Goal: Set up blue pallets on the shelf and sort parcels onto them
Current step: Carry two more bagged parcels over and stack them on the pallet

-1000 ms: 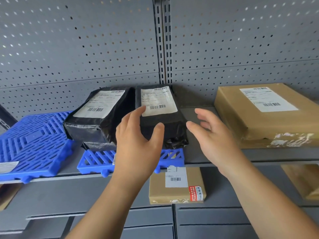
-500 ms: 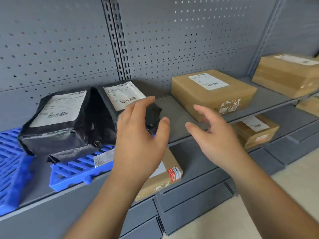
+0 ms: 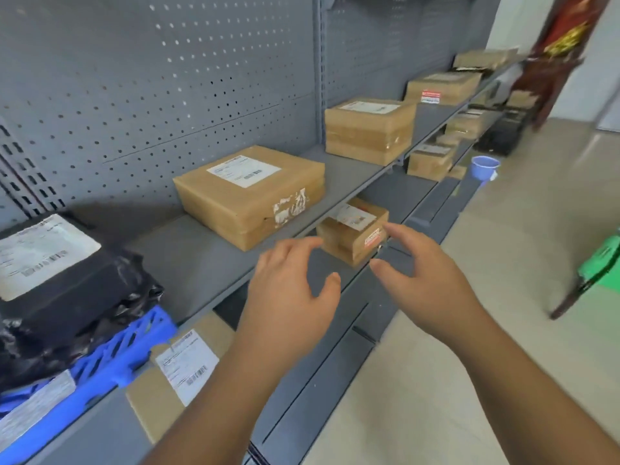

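Left hand (image 3: pixel 292 290) and right hand (image 3: pixel 419 273) hung spread, empty. The cardboard parcel (image 3: pixel 248 196) at frame centre looked stiff, probably light: grip opposite sides.

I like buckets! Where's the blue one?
Head view, upper right: the blue bucket stands on the floor, just right of a brown box.

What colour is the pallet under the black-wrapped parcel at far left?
The pallet is bright blue, seen best in the head view.

Blue bucket (image 3: pixel 484 166) on the pale floor (image 3: pixel 503 297), green stool (image 3: pixel 600 263) at the right edge, well apart
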The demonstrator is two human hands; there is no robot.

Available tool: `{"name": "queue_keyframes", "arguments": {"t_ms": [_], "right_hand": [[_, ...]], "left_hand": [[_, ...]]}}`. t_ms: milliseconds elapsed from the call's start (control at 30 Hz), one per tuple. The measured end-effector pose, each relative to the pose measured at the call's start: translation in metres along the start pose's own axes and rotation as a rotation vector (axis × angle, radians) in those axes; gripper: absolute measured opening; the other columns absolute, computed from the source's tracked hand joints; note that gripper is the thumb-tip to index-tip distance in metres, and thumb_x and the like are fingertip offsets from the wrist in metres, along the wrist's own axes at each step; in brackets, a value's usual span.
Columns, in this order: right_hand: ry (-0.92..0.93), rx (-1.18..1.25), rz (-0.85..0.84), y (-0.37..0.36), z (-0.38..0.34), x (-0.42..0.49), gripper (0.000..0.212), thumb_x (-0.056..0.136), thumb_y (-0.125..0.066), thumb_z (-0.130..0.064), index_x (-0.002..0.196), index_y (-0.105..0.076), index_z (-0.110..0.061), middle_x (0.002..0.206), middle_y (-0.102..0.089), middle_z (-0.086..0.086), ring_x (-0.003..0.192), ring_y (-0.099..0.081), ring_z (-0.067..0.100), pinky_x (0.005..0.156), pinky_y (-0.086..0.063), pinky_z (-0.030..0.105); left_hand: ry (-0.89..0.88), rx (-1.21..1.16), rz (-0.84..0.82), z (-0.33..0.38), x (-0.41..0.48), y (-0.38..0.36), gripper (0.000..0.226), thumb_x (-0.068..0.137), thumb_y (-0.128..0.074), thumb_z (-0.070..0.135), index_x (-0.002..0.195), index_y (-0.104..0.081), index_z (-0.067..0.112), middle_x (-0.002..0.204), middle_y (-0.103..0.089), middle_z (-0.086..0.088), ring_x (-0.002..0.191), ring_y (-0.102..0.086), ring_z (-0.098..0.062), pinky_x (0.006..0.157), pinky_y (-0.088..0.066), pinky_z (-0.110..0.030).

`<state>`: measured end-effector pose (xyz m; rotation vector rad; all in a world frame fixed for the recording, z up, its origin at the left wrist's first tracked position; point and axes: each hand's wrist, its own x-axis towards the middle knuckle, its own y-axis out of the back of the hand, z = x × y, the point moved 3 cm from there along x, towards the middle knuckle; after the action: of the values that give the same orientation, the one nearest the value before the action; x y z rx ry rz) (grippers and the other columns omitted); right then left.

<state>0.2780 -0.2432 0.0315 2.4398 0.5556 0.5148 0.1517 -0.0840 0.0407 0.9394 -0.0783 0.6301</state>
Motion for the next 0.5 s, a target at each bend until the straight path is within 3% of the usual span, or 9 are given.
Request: {"name": "queue_keyframes", "arguments": {"t_ms": [133,267,400,500], "right_hand": [[-0.086,-0.054,0.046,0.050,0.053,0.010,0.056,0.093,-0.064,-0.044,0.146,-0.047,-0.041,0.145,-0.049,-0.020,0.122,-0.039,-0.007,0.097,-0.028,0.020],[-0.131,-0.097,0.101,0.110,0.108,0.028,0.055,0.094,-0.061,-0.046,0.147,-0.047,-0.038,0.144,-0.049,-0.022,0.127,-0.038,-0.009,0.095,-0.027,0.012],[-0.161,-0.211,0.134,0.174,0.160,0.046,0.057,0.096,-0.060,-0.046,0.150,-0.046,-0.033,0.149,-0.050,-0.012,0.138,-0.044,0.011,0.110,-0.036,0.029],[-0.192,-0.315,0.157,0.217,0.195,0.059,0.059,0.096,-0.059,-0.048,0.151,-0.045,-0.033,0.150,-0.050,-0.009,0.138,-0.044,0.015,0.114,-0.038,0.041]], "left_hand": [[-0.061,0.022,-0.114,0.039,0.034,-0.059,0.047,0.093,-0.061,0.045,0.138,-0.050,0.038,0.140,-0.050,0.015,0.130,-0.036,-0.010,0.102,-0.029,-0.026],[-0.105,0.007,-0.172,0.095,0.070,-0.124,0.050,0.093,-0.060,0.046,0.141,-0.049,0.038,0.140,-0.050,0.014,0.129,-0.033,-0.010,0.109,-0.037,-0.036],[-0.160,0.016,-0.207,0.158,0.105,-0.191,0.051,0.093,-0.060,0.047,0.141,-0.050,0.036,0.139,-0.050,0.012,0.132,-0.035,-0.013,0.108,-0.036,-0.035],[-0.208,0.031,-0.244,0.201,0.129,-0.239,0.053,0.093,-0.060,0.048,0.143,-0.049,0.035,0.143,-0.049,0.012,0.133,-0.037,-0.012,0.104,-0.032,-0.029]]}}
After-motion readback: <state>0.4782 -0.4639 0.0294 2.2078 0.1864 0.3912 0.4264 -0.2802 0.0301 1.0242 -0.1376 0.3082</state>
